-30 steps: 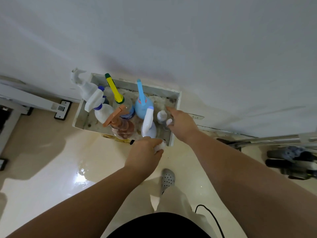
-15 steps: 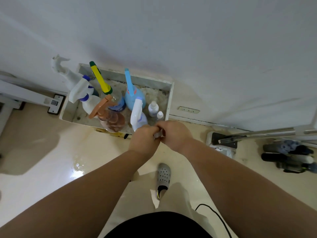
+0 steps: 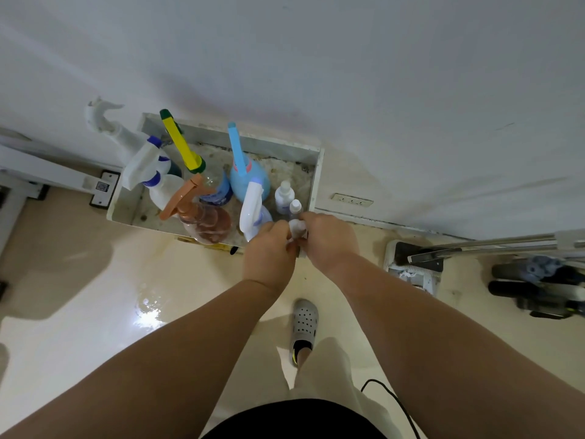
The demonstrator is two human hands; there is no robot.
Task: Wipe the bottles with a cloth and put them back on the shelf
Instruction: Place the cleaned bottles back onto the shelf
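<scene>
Head view: a small bottle (image 3: 299, 232) is being gripped by the right hand (image 3: 329, 239), a cloth (image 3: 291, 247) being held against it by the left hand (image 3: 269, 248).

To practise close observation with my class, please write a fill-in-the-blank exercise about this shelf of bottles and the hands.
The left hand and right hand meet around a small bottle and a white ___. The brown bottle has an ___ trigger. The round bottle at the shelf's back is ___. On the floor stands a grey ___.
Missing: cloth, orange, blue, shoe.
</scene>
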